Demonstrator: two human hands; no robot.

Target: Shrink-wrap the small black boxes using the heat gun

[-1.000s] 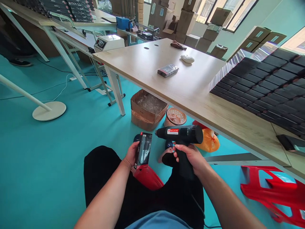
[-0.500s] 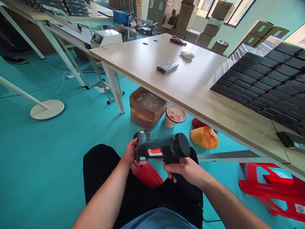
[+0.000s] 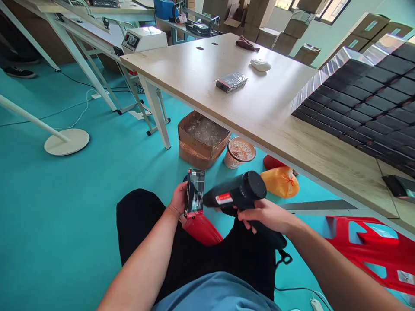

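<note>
Gripping the heat gun, right hand slants inward.

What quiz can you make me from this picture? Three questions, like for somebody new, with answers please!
1. What is the right hand holding?
a) a hammer
b) a black heat gun
c) a paintbrush

2. True or false: the orange bag lies on top of the table.

3. Fill the gap: the heat gun's nozzle points toward the ____ in the left hand.

Key:
1. b
2. False; the orange bag is on the floor.
3. box
</note>
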